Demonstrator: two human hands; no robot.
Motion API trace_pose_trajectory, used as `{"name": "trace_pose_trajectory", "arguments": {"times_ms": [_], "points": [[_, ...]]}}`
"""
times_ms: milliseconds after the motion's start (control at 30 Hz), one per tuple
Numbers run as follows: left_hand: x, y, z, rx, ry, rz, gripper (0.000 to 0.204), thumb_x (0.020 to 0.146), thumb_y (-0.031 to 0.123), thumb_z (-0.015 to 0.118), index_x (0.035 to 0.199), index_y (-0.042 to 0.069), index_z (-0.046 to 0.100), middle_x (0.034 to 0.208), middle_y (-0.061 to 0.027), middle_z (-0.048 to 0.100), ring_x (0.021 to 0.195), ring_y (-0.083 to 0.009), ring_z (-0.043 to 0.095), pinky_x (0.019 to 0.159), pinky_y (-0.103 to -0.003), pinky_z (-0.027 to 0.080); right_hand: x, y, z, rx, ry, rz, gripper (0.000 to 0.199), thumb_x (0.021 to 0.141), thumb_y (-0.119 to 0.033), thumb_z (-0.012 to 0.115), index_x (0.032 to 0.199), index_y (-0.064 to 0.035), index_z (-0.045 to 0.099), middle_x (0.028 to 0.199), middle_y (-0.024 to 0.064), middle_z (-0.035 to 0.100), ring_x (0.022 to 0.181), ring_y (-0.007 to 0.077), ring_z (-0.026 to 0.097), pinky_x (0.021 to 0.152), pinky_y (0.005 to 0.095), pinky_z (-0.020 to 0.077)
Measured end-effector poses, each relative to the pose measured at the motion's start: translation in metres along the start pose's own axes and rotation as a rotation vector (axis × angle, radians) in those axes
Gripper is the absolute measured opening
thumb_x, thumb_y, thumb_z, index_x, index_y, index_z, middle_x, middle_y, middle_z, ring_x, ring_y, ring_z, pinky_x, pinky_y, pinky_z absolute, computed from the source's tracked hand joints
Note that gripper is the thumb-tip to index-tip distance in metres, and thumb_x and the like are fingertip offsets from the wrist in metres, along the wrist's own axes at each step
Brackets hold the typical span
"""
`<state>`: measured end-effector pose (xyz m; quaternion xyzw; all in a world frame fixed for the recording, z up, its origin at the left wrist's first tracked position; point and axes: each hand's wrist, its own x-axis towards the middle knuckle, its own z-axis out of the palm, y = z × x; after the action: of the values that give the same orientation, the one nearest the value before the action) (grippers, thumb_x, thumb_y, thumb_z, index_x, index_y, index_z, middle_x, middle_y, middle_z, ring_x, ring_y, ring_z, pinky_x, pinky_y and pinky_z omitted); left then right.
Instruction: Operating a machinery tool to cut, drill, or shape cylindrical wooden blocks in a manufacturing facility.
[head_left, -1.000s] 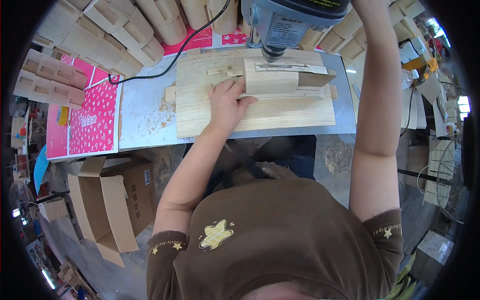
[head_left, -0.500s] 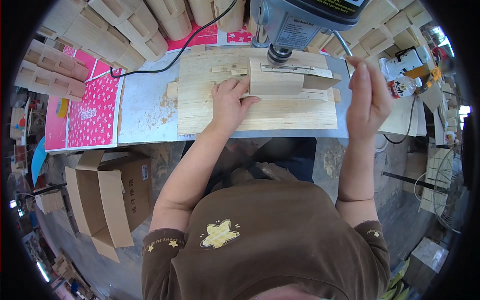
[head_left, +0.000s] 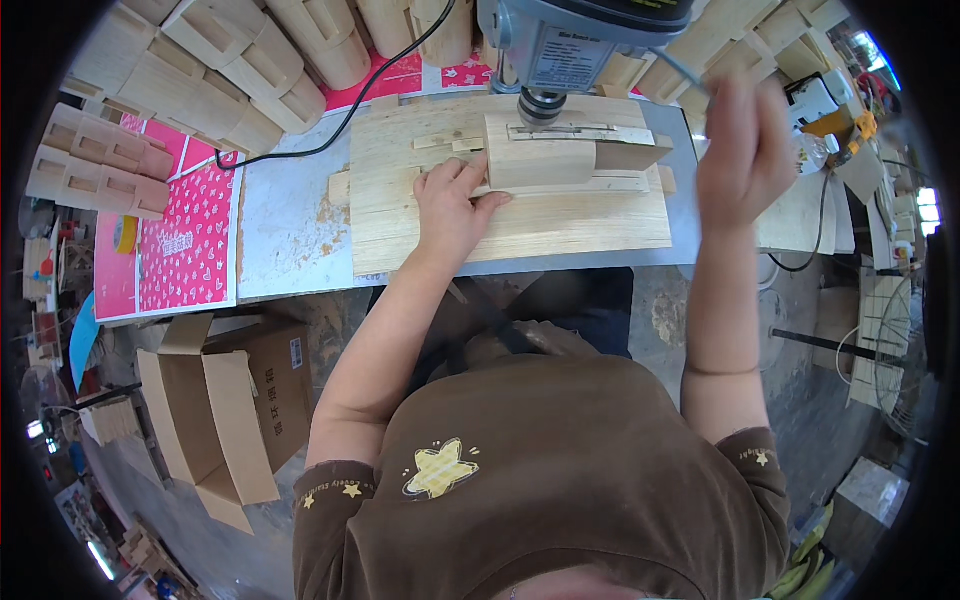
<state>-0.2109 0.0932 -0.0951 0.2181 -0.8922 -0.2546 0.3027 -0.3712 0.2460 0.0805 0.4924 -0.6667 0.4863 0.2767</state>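
Currently, the wooden block (head_left: 545,160) lies at 2 o'clock from the left hand (head_left: 452,205), on a flat wooden board (head_left: 440,232) set on the worktop (head_left: 290,220). The left fingers are spread, with forefinger and thumb parted at the block's 9 o'clock end; they touch it without wrapping around it. At 3 o'clock from the block, well apart, the right hand (head_left: 743,150) is blurred. Its fingers are bent beside the tip of the drill lever (head_left: 682,72); whether they grip it cannot be told.

The block is pale and smooth-grained, rounded on its 6 o'clock side, with a narrow slotted strip along its top. The metal drill chuck (head_left: 542,106) is at 12 o'clock. Pale, rounded wooden cases (head_left: 240,60) with rectangular recesses stand at 10 o'clock, near a pink patterned sheet (head_left: 190,235).
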Motion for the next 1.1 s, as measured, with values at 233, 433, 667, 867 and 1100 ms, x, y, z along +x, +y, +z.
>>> {"name": "trace_pose_trajectory", "arguments": {"times_ms": [233, 433, 667, 867, 1100], "points": [[0.013, 0.012, 0.000, -0.312, -0.052, -0.162, 0.052, 0.059, 0.028, 0.081, 0.104, 0.009, 0.066, 0.078, -0.0002, 0.057, 0.080, -0.0175, 0.056, 0.085, -0.038, 0.030, 0.116, 0.032, 0.038, 0.005, -0.025, 0.098, 0.035, 0.088, -0.026, 0.048, 0.084, 0.0060, 0.062, 0.071, 0.0112, 0.061, 0.068, 0.0171, 0.055, 0.063, 0.0289, 0.0431], [0.016, 0.009, 0.001, -0.311, -0.018, -0.101, 0.047, 0.057, 0.027, 0.082, 0.096, 0.006, 0.067, 0.077, -0.0006, 0.057, 0.080, -0.0176, 0.057, 0.088, -0.039, 0.030, 0.067, 0.046, 0.027, 0.233, -0.145, 0.220, 0.033, 0.090, -0.028, 0.052, 0.099, 0.0025, 0.062, 0.084, 0.0076, 0.064, 0.079, 0.0162, 0.057, 0.070, 0.0295, 0.0446], [0.016, -0.003, -0.023, -0.299, -0.051, -0.058, 0.037, 0.055, 0.017, 0.082, 0.086, 0.005, 0.066, 0.074, -0.0029, 0.056, 0.073, -0.0162, 0.056, 0.075, -0.032, 0.039, -0.073, 0.079, 0.018, -0.243, -0.655, -0.001, 0.023, 0.079, -0.019, 0.068, 0.096, -0.0074, 0.057, 0.094, 0.0059, 0.058, 0.094, 0.0249, 0.053, 0.085, 0.0407, 0.0374], [-0.018, -0.031, -0.092, -0.417, 0.018, -0.152, 0.028, 0.059, 0.010, 0.082, 0.081, 0.002, 0.065, 0.069, 0.0006, 0.054, 0.061, -0.0090, 0.051, 0.057, -0.023, 0.042, -0.073, 0.076, 0.011, -0.247, -0.743, 0.065, 0.027, 0.076, -0.018, 0.068, 0.098, -0.0077, 0.057, 0.090, 0.0059, 0.057, 0.092, 0.0265, 0.052, 0.087, 0.0406, 0.0354], [-0.008, -0.007, -0.139, -0.971, 0.002, -0.851, 0.026, 0.074, 0.022, 0.075, 0.073, 0.000, 0.061, 0.058, -0.0001, 0.054, 0.047, -0.0054, 0.043, 0.045, -0.020, 0.032, -0.082, 0.058, 0.014, -0.250, -0.706, 0.076, 0.029, 0.074, -0.018, 0.069, 0.098, -0.0074, 0.057, 0.090, 0.0062, 0.056, 0.091, 0.0267, 0.052, 0.083, 0.0393, 0.0372]]}}
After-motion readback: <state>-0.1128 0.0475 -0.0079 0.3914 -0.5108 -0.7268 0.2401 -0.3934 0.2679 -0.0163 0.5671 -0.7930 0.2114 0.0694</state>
